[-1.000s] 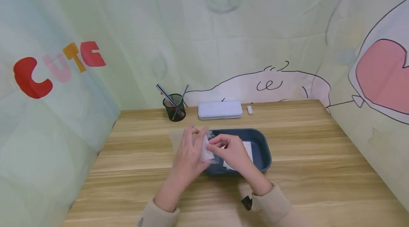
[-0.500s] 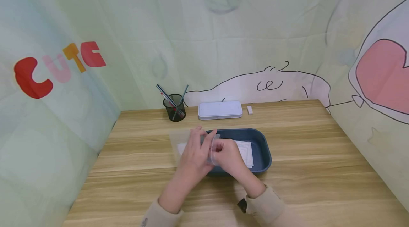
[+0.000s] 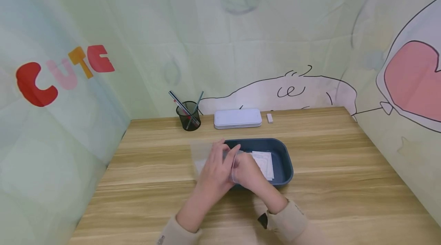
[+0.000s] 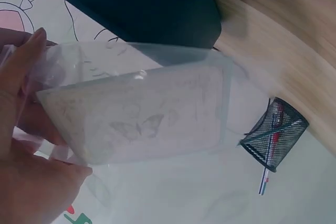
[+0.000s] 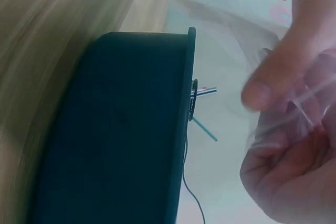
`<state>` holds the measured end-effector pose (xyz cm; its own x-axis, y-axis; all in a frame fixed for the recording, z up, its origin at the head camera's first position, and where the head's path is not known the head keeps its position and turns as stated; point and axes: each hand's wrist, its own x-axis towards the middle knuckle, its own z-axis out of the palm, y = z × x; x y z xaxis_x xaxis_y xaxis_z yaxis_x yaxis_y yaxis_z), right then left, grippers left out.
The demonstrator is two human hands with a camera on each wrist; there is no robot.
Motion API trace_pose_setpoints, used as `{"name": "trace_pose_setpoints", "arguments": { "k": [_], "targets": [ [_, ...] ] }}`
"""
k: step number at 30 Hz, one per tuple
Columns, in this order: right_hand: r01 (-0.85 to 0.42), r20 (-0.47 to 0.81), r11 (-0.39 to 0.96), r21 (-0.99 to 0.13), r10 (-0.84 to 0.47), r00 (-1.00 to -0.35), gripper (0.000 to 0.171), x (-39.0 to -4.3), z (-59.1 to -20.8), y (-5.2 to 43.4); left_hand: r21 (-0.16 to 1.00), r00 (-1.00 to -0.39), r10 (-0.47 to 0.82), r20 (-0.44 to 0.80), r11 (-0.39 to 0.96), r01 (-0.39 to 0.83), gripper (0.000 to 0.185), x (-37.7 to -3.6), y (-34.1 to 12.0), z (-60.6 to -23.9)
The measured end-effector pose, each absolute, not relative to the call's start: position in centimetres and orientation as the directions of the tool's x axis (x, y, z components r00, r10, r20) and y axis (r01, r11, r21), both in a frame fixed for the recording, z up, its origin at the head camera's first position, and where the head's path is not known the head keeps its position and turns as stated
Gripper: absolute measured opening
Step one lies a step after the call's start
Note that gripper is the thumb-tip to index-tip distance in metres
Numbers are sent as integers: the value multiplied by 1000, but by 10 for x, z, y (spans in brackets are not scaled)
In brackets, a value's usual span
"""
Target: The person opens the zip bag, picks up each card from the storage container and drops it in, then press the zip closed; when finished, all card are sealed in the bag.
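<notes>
we hold a clear bag [image 3: 206, 155] with a white sheet [image 4: 142, 119] inside it, just above the table [image 3: 330, 183] at the left end of the blue tray [image 3: 286, 160]. our left hand [image 3: 215, 170] pinches the bag's edge, and our right hand [image 3: 248, 170] curls its fingers on the bag's open end. more white sheets [image 3: 263, 162] lie in the tray. we can read the word "cute" [image 3: 62, 72] in big letters on the wall cloth. a pen cup [image 3: 187, 115], a white box [image 3: 237, 118] and a small eraser [image 3: 270, 118] sit at the back of the table.
</notes>
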<state>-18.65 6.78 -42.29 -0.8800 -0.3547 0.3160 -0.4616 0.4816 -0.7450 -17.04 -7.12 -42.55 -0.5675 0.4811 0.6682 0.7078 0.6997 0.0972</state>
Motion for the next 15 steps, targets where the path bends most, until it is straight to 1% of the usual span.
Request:
{"name": "trace_pose_setpoints", "arguments": {
  "k": [2, 4, 7, 8, 11, 15],
  "targets": [
    [-438, 294, 458, -773, -354, -888, 27, -186, -422, 71, 114, -575, 468, 671, 701, 704, 79, -171, -73, -427],
    [-412, 292, 427, -805, -321, -901, 23, -186, -421, 77, 140, -593, 442, 673, 711, 689, 80, -171, -76, -427],
    [-375, 304, 371, -850, -236, -923, 6, -191, -421, 91, 193, -645, 391, 657, 739, 645, 88, -171, -81, -423],
    [-360, 304, 360, -861, -205, -931, 3, -193, -422, 96, 212, -669, 373, 643, 753, 623, 91, -171, -83, -420],
    [-298, 264, 337, -893, -145, -954, 11, -201, -424, 112, 252, -727, 333, 601, 784, 568, 98, -173, -89, -415],
    [-231, 193, 381, -895, -136, -972, 14, -210, -431, 128, 282, -763, 300, 573, 802, 527, 100, -174, -98, -411]
  ]
}}
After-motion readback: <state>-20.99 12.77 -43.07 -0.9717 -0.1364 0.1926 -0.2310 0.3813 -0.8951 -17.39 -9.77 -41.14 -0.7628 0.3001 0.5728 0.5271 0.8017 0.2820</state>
